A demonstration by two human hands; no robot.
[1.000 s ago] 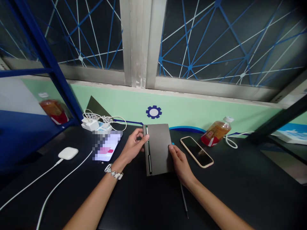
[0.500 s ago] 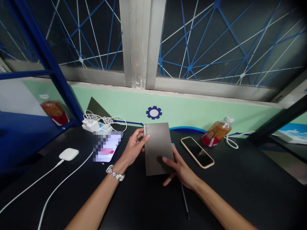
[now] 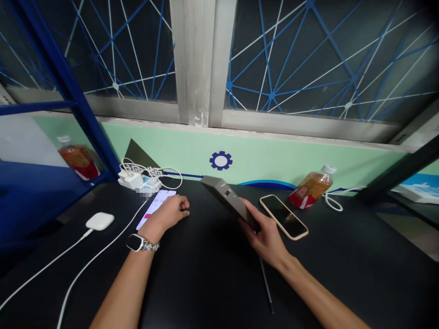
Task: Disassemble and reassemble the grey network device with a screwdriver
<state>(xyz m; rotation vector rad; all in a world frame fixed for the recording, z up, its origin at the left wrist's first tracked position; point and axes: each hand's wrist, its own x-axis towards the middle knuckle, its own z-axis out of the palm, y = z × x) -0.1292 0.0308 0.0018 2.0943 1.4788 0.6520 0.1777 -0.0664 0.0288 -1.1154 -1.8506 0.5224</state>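
Observation:
My right hand (image 3: 265, 235) grips one end of a flat dark grey box (image 3: 229, 201), thumb on one side and fingers on the other. The box is tilted off the table, and one narrow edge with a small square recess faces me. My left hand (image 3: 168, 211), wearing a watch (image 3: 136, 243) on a metal band, is empty, its fingers loosely curled and thumb apart. It hovers over or rests beside a lit phone (image 3: 152, 212), partly covering the screen. From beneath my right hand a thin metal rod (image 3: 266, 285) extends toward me; its other end is hidden.
On the black table (image 3: 202, 283), a phone in a beige case (image 3: 284, 217) lies right of the box. Behind it a drink bottle (image 3: 311, 187) leans. To the left are a white earbud case (image 3: 100, 221) on a cable and a power strip (image 3: 132, 179) with tangled cords.
My left hand has let go of the box and moved left to the lit phone. My right hand has turned the box from its broad face to a narrow edge.

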